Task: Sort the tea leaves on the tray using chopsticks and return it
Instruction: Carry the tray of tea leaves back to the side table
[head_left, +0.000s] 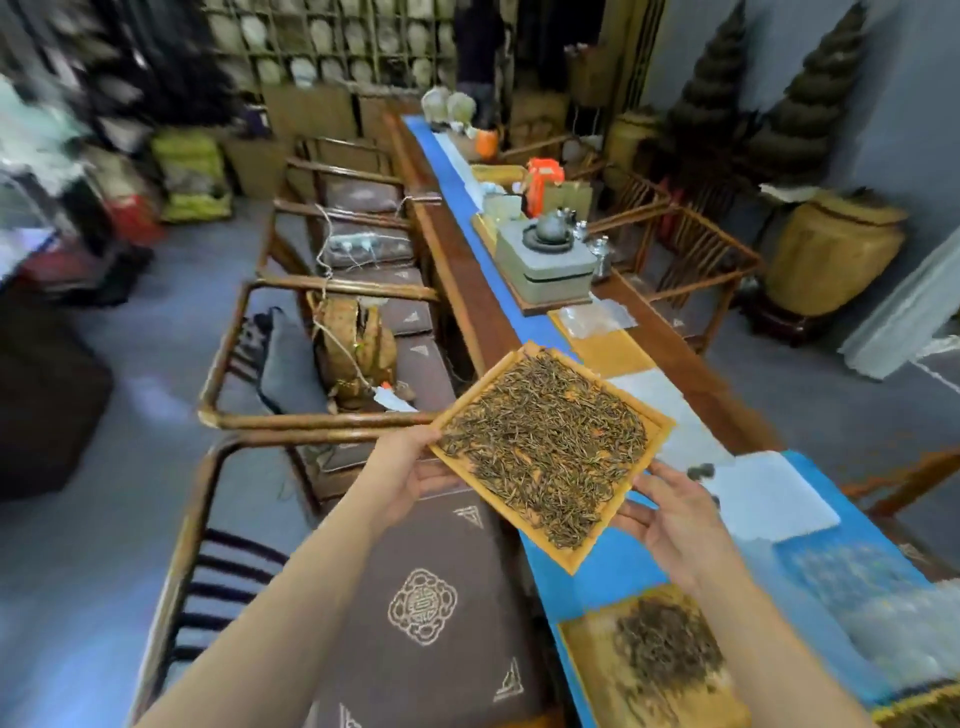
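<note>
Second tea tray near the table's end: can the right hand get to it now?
Probably not yet: the right hand and left hand both hold the full tray. The second tray lies uncovered just below.

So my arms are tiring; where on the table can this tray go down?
The tray is held by the left hand and right hand. Bare blue runner lies just beneath it, before the second tray. The white cloth is also free. Around the teapot it's crowded.

The left hand's fingers were hidden under the tray; a second tray (perhaps also of tea) ran off the bottom edge, and the far shelves were blurred.
</note>
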